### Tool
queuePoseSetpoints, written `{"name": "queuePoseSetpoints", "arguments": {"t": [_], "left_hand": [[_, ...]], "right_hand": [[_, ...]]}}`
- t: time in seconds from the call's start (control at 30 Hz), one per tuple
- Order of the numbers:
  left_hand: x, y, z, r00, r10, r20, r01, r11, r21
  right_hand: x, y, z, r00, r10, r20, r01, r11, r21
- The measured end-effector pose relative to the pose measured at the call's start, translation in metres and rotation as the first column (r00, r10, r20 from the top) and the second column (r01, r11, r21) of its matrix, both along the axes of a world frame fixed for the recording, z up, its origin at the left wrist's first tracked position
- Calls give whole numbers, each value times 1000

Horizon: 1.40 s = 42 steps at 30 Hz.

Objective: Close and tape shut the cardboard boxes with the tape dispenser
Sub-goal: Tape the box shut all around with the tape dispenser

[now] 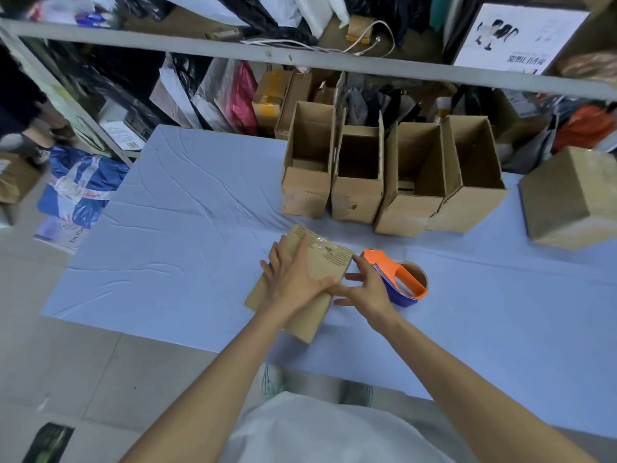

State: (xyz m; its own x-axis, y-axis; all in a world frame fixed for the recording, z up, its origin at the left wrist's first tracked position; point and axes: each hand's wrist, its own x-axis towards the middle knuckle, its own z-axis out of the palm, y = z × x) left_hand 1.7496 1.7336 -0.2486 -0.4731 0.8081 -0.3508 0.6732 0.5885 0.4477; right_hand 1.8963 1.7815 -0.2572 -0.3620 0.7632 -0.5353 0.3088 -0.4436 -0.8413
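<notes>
I am pressing my left hand [293,275], fingers spread, flat on the closed box [320,262], my right hand [365,289] splayed beside the tape dispenser [397,279].

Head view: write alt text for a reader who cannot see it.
Two bare hands press on a closed cardboard box lying on a blue table: the left hand flat on top, the right hand at its edge. An orange tape dispenser lies just right of the hands. Behind stand four open boxes in a row and a closed box at far right.
</notes>
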Motion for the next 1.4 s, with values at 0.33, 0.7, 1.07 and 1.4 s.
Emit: {"name": "queuePoseSetpoints", "arguments": {"t": [0.33,0.7,1.07,1.4], "left_hand": [[12,-11,-17,978,-123,-166,118,992,-41],[5,-31,-3,992,68,-107,-79,992,-100],[4,-14,77,913,-406,34,333,792,512],[-12,-7,79,946,-316,78,242,845,477]], "right_hand": [[39,25,-18,694,-294,657,-97,867,489],[53,30,-54,587,-137,798,-390,816,427],[56,24,35,903,-92,420,-376,302,876],[60,38,47,864,203,460,-496,501,710]]}}
